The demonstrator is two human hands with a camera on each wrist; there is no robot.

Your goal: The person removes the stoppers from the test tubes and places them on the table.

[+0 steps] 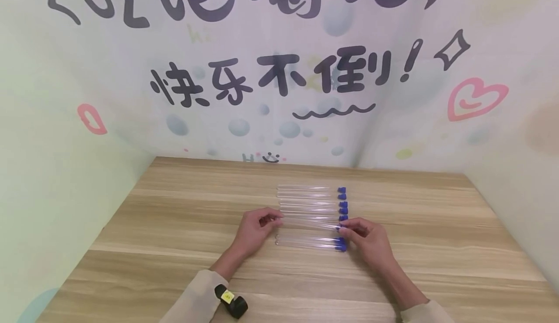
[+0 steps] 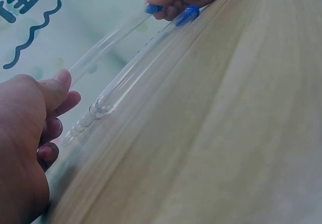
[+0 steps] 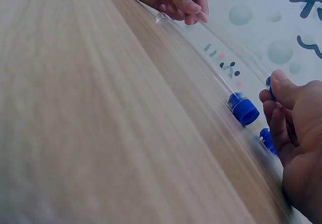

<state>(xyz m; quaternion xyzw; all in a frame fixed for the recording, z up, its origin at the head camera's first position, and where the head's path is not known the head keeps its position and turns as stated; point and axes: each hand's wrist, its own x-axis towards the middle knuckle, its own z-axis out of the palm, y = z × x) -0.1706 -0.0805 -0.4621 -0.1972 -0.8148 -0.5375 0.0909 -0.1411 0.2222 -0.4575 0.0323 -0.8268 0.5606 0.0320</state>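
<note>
A clear test tube (image 1: 310, 223) is held lengthwise between the two hands, raised off the table in both wrist views. Thumb and fingers of the left hand (image 1: 255, 231) pinch its left end. At the other end, the right hand (image 1: 371, 243) pinches the tube's blue cap (image 2: 153, 8), mostly covered by the fingers. On the near side lie capped test tubes (image 1: 305, 243), side by side with blue caps (image 3: 245, 110) to the right. Beyond the held one, several more clear tubes (image 1: 304, 195) lie parallel, with blue caps (image 1: 342, 197) at their right ends.
The wood-grain table (image 1: 153, 226) carries the tubes near its middle. Behind it hangs a white cloth (image 1: 262, 37) with dark lettering, and pale walls stand at both sides. A black strap (image 1: 236, 306) with a yellow label sits at the left sleeve.
</note>
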